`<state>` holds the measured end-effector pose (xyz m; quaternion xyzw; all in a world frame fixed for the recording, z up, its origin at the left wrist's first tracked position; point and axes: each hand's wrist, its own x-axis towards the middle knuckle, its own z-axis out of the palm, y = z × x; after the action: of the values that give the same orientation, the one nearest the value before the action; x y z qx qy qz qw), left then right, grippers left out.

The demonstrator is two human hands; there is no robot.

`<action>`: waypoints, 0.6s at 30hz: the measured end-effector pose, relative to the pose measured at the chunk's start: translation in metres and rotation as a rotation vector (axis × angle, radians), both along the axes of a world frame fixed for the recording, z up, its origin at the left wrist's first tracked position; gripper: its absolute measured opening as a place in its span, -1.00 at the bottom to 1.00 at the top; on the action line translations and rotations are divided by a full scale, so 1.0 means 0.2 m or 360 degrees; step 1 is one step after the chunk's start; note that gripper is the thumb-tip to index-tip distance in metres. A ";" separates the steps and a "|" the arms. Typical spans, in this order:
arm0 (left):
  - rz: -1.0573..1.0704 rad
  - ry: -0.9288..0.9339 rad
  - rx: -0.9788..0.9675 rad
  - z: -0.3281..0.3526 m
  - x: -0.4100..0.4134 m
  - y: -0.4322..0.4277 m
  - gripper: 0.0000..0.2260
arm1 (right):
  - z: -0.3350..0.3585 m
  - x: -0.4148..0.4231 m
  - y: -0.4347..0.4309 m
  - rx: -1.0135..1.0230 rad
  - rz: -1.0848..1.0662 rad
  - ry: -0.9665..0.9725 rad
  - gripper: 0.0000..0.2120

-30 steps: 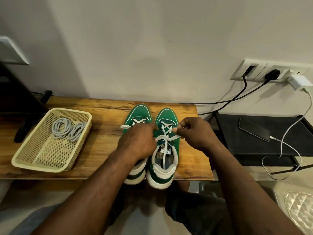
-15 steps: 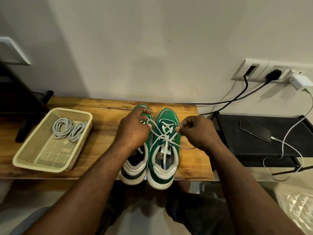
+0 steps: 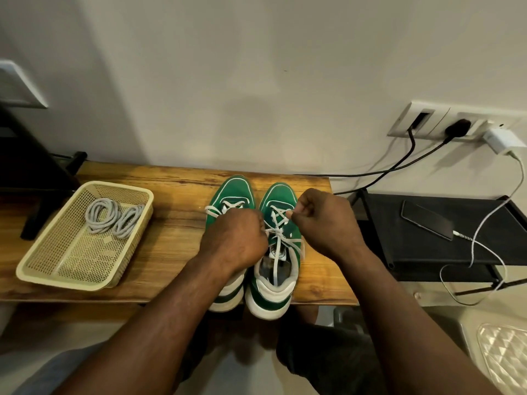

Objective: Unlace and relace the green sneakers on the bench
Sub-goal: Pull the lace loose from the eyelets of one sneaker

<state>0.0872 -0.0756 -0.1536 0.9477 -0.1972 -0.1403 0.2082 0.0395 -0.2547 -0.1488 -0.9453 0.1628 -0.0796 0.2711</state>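
- The wooden surface (image 3: 176,238) carries it all. I'd work low over it so the shoes stay planted.
- The mesh basket (image 3: 34,269) sits at 9 o'clock, well apart, with coiled grey laces (image 3: 114,215) inside. My guess is this step needs nothing from it.
- The green sneakers (image 3: 231,192) stand side by side toward the 3 o'clock end, toes to 12 and heels at the near edge. Pull sideways rather than toward 6, or they may slide off.
- The left grip (image 3: 233,240) is clenched over the left shoe, beside the right sneaker (image 3: 281,195). I cannot tell whether it holds a strand.
- The right grip (image 3: 325,223) is pinching the white lace (image 3: 278,238) at 2 o'clock of the eyelets. Draw one crossing loose at a time.
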 end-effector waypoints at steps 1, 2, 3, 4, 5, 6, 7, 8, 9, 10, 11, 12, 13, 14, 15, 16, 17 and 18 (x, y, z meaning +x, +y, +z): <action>0.0032 0.0025 -0.0045 0.01 0.00 0.00 -0.89 | 0.00 0.00 0.02 -0.0010 0.0069 0.0092 -0.78; 0.0061 0.0065 -0.0112 0.01 0.01 0.00 -0.88 | 0.01 -0.01 0.04 -0.0024 0.0141 0.0227 -0.75; 0.0084 0.0095 -0.0184 0.02 0.01 0.00 -0.86 | 0.01 -0.01 0.06 -0.0047 0.0206 0.0371 -0.72; 0.0097 0.0120 -0.0255 0.03 0.02 0.00 -0.84 | 0.01 -0.01 0.08 -0.0082 0.0250 0.0483 -0.69; 0.0116 0.0141 -0.0323 0.04 0.03 -0.01 -0.83 | 0.00 -0.01 0.09 -0.0116 0.0263 0.0539 -0.67; 0.0145 0.0171 -0.0390 0.05 0.03 -0.01 -0.83 | 0.00 -0.01 0.10 -0.0144 0.0250 0.0551 -0.65; 0.0184 0.0215 -0.0454 0.06 0.03 -0.01 -0.83 | 0.00 -0.01 0.11 -0.0185 0.0230 0.0544 -0.65; 0.0228 0.0283 -0.0533 0.07 0.01 -0.02 -0.83 | -0.01 -0.02 0.11 -0.0244 0.0217 0.0539 -0.66; 0.0284 0.0376 -0.0660 0.07 0.01 -0.03 -0.82 | -0.01 -0.02 0.12 -0.0310 0.0214 0.0538 -0.69; 0.0362 0.0497 -0.0863 0.08 0.00 -0.03 -0.81 | -0.01 -0.02 0.12 -0.0360 0.0214 0.0538 -0.74; 0.0451 0.0637 -0.1133 0.09 0.01 -0.04 -0.81 | -0.02 -0.01 0.13 -0.0382 0.0205 0.0535 -0.79; 0.0531 0.0775 -0.1430 0.11 0.01 -0.03 -0.81 | -0.01 -0.01 0.13 -0.0378 0.0193 0.0534 -0.81; 0.0594 0.0877 -0.1716 0.12 0.02 -0.03 -0.82 | 0.00 -0.02 0.13 -0.0362 0.0184 0.0544 -0.82; 0.0649 0.0950 -0.1986 0.15 0.03 -0.01 -0.83 | 0.00 -0.02 0.13 -0.0348 0.0186 0.0557 -0.81; 0.0694 0.1011 -0.2239 0.16 0.05 0.01 -0.84 | 0.01 -0.02 0.13 -0.0333 0.0191 0.0570 -0.80; 0.0728 0.1059 -0.2444 0.17 0.07 0.03 -0.83 | 0.02 -0.02 0.13 -0.0315 0.0196 0.0578 -0.78; 0.0759 0.1083 -0.2558 0.17 0.09 0.05 -0.82 | 0.02 -0.02 0.12 -0.0293 0.0200 0.0580 -0.76; 0.0789 0.1047 -0.2527 0.17 0.10 0.07 -0.81 | 0.02 -0.02 0.12 -0.0278 0.0206 0.0574 -0.74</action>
<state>0.1078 -0.0614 -0.1192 0.4515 0.0438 -0.1780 0.8732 0.0347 -0.2306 -0.1440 -0.9727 0.1401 0.0948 0.1590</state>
